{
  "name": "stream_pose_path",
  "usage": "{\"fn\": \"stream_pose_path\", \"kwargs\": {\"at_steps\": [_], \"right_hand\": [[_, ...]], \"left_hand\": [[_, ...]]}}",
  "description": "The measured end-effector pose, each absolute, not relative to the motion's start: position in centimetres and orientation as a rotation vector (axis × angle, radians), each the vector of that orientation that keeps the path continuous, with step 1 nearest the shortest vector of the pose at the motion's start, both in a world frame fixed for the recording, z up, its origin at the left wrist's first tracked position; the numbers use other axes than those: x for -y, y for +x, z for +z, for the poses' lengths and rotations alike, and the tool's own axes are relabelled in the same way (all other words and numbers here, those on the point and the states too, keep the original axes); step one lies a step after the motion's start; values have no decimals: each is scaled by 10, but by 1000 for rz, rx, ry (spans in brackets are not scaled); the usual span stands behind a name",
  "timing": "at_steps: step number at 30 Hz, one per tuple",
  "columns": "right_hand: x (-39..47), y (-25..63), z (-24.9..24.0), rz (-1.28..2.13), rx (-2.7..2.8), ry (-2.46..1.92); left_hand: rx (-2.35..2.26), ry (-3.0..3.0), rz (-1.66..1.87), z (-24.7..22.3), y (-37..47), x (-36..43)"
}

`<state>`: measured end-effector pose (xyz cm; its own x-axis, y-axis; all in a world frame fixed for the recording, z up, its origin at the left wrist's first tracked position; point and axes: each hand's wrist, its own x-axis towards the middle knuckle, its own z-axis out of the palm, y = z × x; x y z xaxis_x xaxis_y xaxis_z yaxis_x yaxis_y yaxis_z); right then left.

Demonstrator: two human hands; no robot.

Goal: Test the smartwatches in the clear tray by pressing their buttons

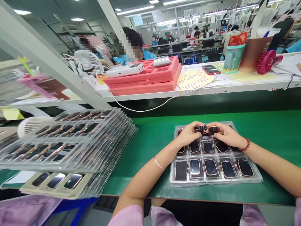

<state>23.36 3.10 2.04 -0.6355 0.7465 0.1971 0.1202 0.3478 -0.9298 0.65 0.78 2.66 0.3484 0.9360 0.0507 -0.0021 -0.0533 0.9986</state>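
Both hands work the far row of a clear tray (255, 175) on the green counter (152, 138). The left hand (188, 135) pinches one dark screen piece (199, 128) in its grip, the right hand (225, 133) another (213, 130). Wrists low, fingers curled inward. A slip could scratch seated pieces. At nine o'clock, the tray stack (70, 141) leans.

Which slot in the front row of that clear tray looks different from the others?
The leftmost front slot of the clear tray. It shows a flat, dull dark rectangle, while the four slots to its right hold glossy watch cases with coppery rims.
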Motion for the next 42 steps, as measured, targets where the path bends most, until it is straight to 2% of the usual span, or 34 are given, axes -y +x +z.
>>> {"fn": "stream_pose_path", "kwargs": {"at_steps": [42], "right_hand": [[-32,235,21,1341,1946,-715]], "left_hand": [[-871,1407,977,17,5,-12]]}}
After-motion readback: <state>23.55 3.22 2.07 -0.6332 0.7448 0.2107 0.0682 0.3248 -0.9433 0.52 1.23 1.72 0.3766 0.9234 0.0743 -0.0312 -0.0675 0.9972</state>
